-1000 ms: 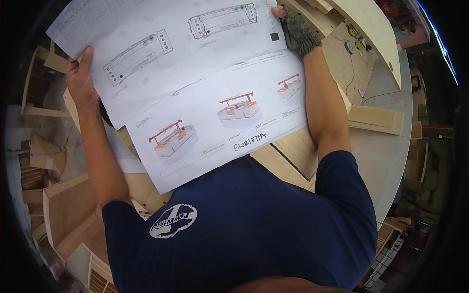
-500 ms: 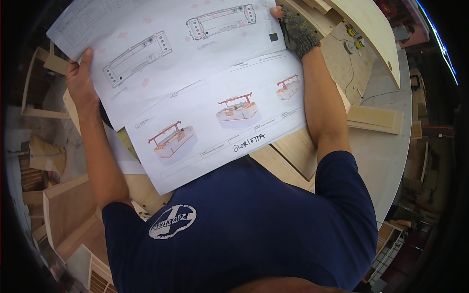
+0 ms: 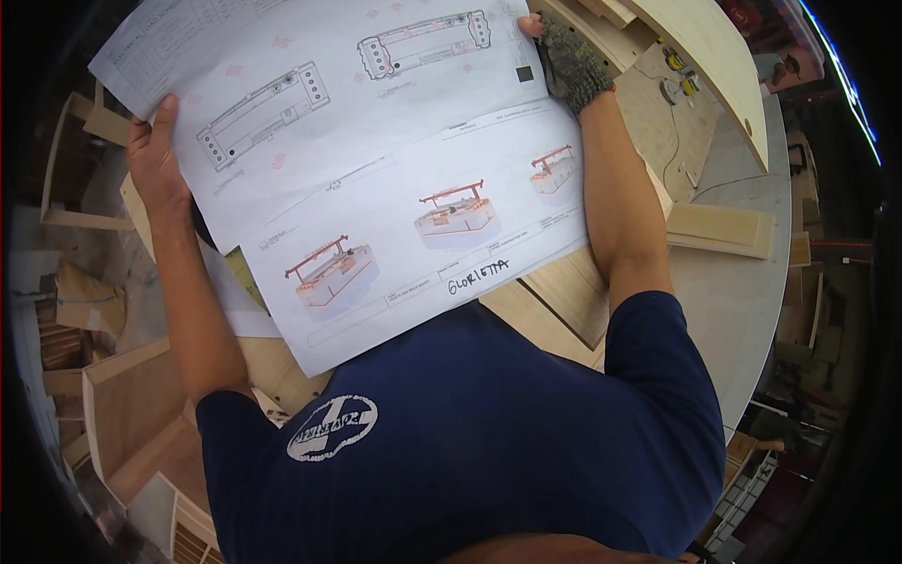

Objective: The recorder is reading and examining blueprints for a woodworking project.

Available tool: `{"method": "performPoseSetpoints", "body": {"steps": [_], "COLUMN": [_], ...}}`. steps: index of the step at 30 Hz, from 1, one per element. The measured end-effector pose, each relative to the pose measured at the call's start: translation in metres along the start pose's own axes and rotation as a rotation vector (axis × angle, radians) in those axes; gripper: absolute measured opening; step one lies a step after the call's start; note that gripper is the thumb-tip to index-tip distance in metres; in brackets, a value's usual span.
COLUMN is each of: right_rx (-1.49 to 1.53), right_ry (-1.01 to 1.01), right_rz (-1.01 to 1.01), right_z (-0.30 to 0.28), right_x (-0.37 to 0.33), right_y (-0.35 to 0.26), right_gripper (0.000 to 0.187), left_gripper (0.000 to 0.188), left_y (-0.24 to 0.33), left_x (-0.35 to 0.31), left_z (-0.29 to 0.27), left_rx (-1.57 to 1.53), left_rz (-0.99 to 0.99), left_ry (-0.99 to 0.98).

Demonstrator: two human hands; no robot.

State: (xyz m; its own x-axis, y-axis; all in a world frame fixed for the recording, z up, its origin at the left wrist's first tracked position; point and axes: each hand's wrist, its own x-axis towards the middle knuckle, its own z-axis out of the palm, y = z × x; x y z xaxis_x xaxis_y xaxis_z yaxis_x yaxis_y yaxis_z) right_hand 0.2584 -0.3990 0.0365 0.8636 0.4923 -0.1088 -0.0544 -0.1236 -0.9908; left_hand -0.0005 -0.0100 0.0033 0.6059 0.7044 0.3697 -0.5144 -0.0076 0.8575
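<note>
Large printed drawing sheets (image 3: pixel 376 207) are held up in front of my chest, tilted in the picture. Line plans fill their upper part, and coloured pictures of a counter with a red frame run along the lower part. My left hand (image 3: pixel 160 155), bare, grips the left edge with its thumb on the printed face and its fingers mostly behind the paper. At the upper right edge, my right hand (image 3: pixel 568 61), in a dark knitted glove with bare fingertips, is closed on the sheets. Parts of that hand's fingers are hidden behind the paper.
Wooden boards (image 3: pixel 719 230) lie on a pale worktop (image 3: pixel 752 310) at right. Beyond my right hand are a curved wood panel (image 3: pixel 714 66) and a yellow-and-black power tool (image 3: pixel 672 89) with a cord. An open wooden box (image 3: pixel 136 404) stands at lower left, near a tan sack (image 3: pixel 94 291).
Hardly anything differs. The sheets and both hands stay in nearly the same place, with only a very slight shift of the paper.
</note>
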Motion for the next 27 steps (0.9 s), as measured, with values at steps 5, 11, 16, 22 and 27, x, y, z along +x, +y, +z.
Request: {"method": "performPoseSetpoints", "body": {"steps": [5, 11, 16, 22, 27], "right_rx": [0.157, -0.016, -0.544, -0.617, -0.443], "right_ry": [-0.110, -0.040, 0.096, 0.129, 0.101], "right_rz": [0.002, -0.031, -0.143, -0.191, -0.075], "right_z": [-0.014, -0.014, 0.003, 0.001, 0.004], "right_x": [0.014, 0.017, -0.007, -0.008, -0.007], "right_y": [0.018, 0.019, -0.006, -0.006, -0.009], "right_gripper": [0.034, 0.039, 0.044, 0.048, 0.048], "left_gripper": [0.033, 0.033, 0.020, 0.034, 0.033], "left_y": [-0.003, -0.003, 0.001, -0.001, -0.002], "left_x": [0.003, 0.003, -0.001, 0.002, 0.002], "left_z": [-0.003, -0.005, -0.001, -0.003, -0.004], "left_rx": [0.018, 0.024, 0.019, 0.015, 0.012], "left_rz": [0.016, 0.015, 0.009, 0.010, 0.008], "left_ry": [-0.013, -0.008, 0.017, -0.011, -0.011]}}
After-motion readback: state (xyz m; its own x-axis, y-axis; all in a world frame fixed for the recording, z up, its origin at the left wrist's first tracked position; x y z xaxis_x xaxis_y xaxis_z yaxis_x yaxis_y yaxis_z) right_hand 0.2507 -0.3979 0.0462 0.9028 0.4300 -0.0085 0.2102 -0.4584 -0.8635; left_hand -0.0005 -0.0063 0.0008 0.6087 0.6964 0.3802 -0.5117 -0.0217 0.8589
